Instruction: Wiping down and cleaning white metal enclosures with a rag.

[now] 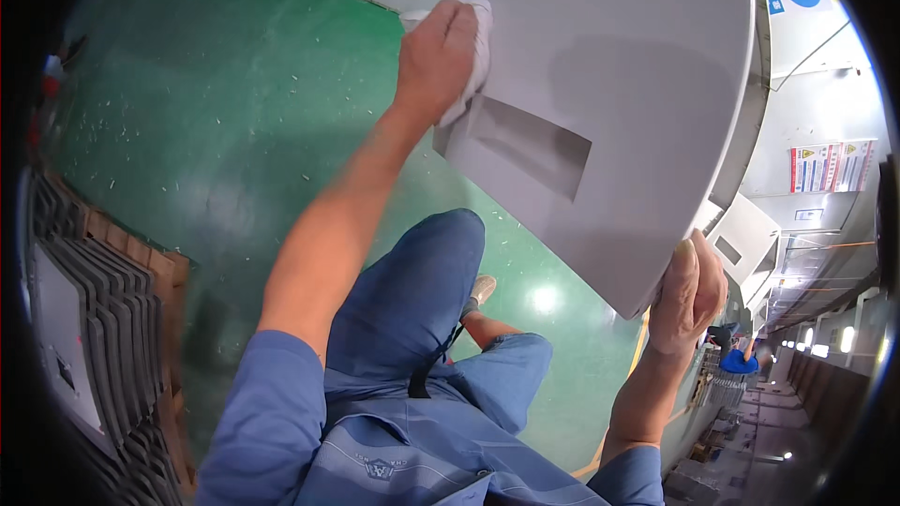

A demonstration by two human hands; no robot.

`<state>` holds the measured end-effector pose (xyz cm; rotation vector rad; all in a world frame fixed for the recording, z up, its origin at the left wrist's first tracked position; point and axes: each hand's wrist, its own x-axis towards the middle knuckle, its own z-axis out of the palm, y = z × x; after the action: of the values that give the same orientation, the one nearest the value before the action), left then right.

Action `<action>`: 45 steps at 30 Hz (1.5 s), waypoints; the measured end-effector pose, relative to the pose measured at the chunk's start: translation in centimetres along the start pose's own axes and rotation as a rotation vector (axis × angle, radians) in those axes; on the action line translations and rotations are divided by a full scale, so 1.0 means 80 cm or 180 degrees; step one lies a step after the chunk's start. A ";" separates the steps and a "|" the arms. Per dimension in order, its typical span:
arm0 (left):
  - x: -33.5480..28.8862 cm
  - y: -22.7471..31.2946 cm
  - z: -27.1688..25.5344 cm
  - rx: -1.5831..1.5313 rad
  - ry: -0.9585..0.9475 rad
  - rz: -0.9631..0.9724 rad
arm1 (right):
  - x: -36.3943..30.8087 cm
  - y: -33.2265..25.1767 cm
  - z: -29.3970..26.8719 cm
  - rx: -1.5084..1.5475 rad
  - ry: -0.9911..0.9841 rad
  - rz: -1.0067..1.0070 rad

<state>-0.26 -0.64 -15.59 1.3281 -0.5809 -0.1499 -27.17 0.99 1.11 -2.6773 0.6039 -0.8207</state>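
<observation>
A large light-grey panel (637, 122) with a rectangular recess (534, 145) near its lower edge fills the upper right, tilted in front of me. My left hand (439, 54) is closed on a white cloth (480, 56), which presses against the panel's left edge. At the panel's lower right corner my right hand (689, 295) grips the edge, thumb toward the face and the other fingers partly hidden. Both arms reach forward from blue sleeves.
Stacked grey panels (112, 337) stand on a wooden pallet (173, 290) at the left. White scraps dot the green floor (216, 103). Farther right are another pale panel (745, 239), a person in blue (739, 361) and wall signs (830, 167).
</observation>
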 end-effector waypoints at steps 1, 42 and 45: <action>0.009 -0.001 -0.004 -0.0094 -0.0064 -0.0061 | 0.004 -0.005 0.000 0.0163 -0.0008 0.0035; -0.136 0.189 -0.084 -0.0489 0.0404 0.2433 | 0.028 -0.087 0.055 0.0559 -0.0324 -0.0593; -0.090 0.187 -0.089 -0.0156 0.0711 0.1679 | 0.016 -0.093 0.045 0.0275 -0.0486 -0.0480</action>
<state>-6.25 12.44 -4.67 1.0868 -0.7107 0.4085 -21.80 7.39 1.61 -2.6991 0.3267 -0.6550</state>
